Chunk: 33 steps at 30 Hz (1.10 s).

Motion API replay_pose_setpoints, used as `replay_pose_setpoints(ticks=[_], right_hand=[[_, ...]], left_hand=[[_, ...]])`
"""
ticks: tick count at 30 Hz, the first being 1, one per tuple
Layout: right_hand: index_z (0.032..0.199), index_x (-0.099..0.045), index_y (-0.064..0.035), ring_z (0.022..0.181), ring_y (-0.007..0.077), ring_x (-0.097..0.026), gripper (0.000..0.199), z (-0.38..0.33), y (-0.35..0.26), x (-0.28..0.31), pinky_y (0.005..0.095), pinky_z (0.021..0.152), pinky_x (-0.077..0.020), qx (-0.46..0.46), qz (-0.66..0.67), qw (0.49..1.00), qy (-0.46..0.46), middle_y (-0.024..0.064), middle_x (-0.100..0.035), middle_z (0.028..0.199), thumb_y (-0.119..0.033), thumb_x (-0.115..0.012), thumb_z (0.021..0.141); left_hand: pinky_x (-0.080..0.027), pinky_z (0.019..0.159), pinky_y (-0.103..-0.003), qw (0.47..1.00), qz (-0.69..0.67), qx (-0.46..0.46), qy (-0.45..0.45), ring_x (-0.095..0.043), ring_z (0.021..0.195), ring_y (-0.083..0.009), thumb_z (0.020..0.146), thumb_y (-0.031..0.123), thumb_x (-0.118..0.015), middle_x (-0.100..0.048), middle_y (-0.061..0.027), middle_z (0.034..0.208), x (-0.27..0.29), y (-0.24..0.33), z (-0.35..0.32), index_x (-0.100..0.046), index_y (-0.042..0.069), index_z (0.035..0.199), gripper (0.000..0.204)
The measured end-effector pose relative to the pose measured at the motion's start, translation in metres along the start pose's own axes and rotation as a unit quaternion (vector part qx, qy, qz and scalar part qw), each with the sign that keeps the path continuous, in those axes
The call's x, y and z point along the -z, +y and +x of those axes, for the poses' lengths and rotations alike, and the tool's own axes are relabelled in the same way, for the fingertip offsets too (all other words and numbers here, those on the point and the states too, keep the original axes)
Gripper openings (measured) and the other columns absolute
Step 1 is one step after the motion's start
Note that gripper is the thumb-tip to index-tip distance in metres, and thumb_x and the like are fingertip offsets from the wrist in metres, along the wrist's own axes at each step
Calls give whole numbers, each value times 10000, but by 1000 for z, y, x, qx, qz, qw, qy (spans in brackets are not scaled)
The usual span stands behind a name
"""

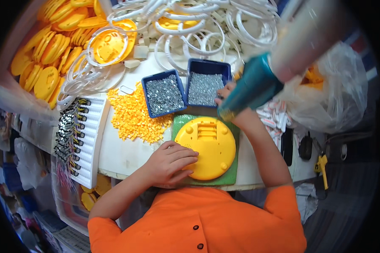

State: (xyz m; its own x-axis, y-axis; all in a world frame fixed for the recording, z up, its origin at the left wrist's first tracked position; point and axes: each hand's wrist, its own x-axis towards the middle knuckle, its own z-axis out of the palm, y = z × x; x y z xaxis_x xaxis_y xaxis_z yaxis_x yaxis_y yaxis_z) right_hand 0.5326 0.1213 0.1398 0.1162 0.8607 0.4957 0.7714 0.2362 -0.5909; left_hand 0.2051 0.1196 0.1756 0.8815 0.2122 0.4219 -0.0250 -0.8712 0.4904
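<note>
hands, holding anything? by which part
Left hand rests on the yellow disc, left side, no clear grip; whether the right hand, partly hidden, holds anything cannot be told.

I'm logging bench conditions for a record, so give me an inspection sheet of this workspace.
Surface: white table, mostly covered; green mat near its front edge.
Work items: yellow round housing on the mat; two blue trays of small metal parts.
Clutter: small yellow pieces heaped left of the trays; white rings piled behind.
Hands: left hand on the housing; right hand at the right tray, partly behind a blurred teal tool, grip unclear.
Cables: thin wires along the white foam tray, left.
Surroundings: plastic bag at right.
</note>
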Motion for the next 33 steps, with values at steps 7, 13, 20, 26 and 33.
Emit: replay_pose_setpoints(ticks=[7,13,20,26,33], right_hand=[[871,-704,-62,877,332,-593,87,36,-28,9,440,780,-468,85,-118,987,-67,103,-633,862,-108,-759,822],[877,-709,-48,890,336,-599,67,45,-38,15,441,789,-471,82,-119,987,-69,108,-657,878,-95,-740,841],[872,-717,-47,880,290,-628,93,14,-31,14,400,810,-475,-10,-17,1000,14,90,-671,857,-96,-774,818],[866,-682,-30,887,297,-635,96,-21,-73,52,394,800,-484,-48,-23,997,-56,103,-678,892,-53,-762,818],[908,-712,-34,877,315,-627,114,-74,-102,50,407,786,-493,-19,-36,993,-113,109,-675,915,-53,-763,808]], left_hand=[[-453,985,-455,983,63,129,116,-591,1228,-307,832,163,-775,-666,-93,1261,15,-60,70,-685,109,1105,292],[-386,1094,-512,964,183,158,111,-443,1399,-376,832,212,-788,-613,-114,1343,-4,-115,113,-703,117,977,193],[-375,1085,-502,964,153,148,160,-510,1341,-331,849,217,-765,-656,-70,1265,-14,-111,114,-740,127,929,123],[-376,1074,-475,960,167,147,171,-548,1284,-273,874,201,-718,-681,-53,1209,-12,-113,114,-770,139,945,108],[-426,953,-425,961,141,154,181,-621,1075,-252,871,146,-735,-696,-25,1028,-8,-102,118,-745,121,953,86]])
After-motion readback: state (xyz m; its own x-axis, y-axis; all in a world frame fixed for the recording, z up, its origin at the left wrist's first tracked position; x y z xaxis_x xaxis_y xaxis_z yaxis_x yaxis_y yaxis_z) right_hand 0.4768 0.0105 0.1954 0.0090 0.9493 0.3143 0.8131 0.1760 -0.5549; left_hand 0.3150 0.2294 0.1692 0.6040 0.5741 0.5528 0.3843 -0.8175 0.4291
